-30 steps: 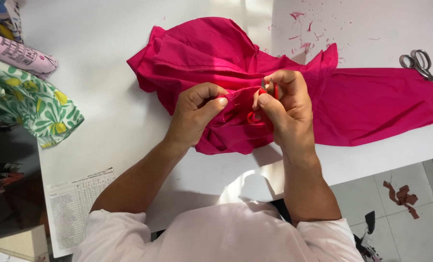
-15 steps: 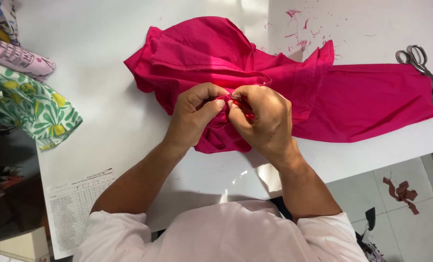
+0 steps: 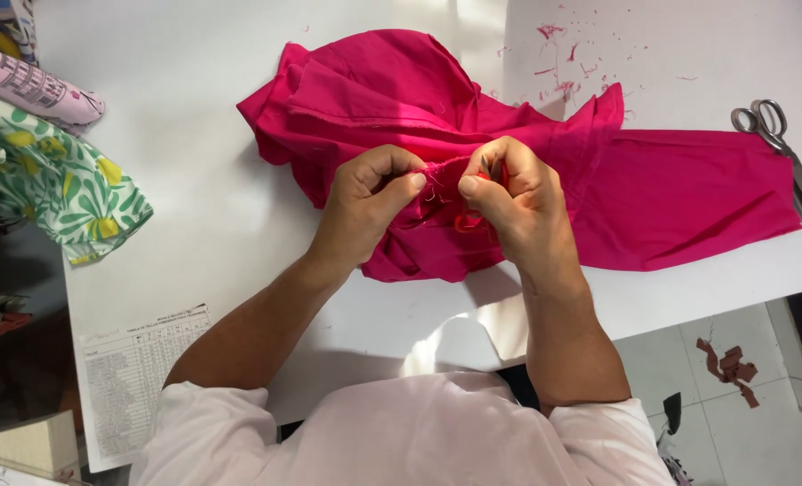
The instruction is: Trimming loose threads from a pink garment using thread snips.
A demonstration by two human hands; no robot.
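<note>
A crumpled bright pink fabric garment (image 3: 653,193) lies spread across the white table (image 3: 203,216). My left hand (image 3: 369,202) pinches a raised fold of the pink fabric near its middle. My right hand (image 3: 509,193) grips the same fold just to the right, and a small red-handled tool (image 3: 470,220) shows between its fingers, its shape mostly hidden. The two hands are close together, thumbs nearly meeting over a frayed seam edge.
Metal scissors (image 3: 779,148) lie at the table's right edge. Pink thread scraps (image 3: 567,63) litter the far side. Rolled floral fabrics (image 3: 50,171) sit at the left. A printed sheet (image 3: 135,378) lies on the near left corner. Fabric scraps (image 3: 729,364) lie on the tiled floor.
My right hand has dropped from a raised position and closed in beside my left hand on the fold. The fabric has shifted slightly.
</note>
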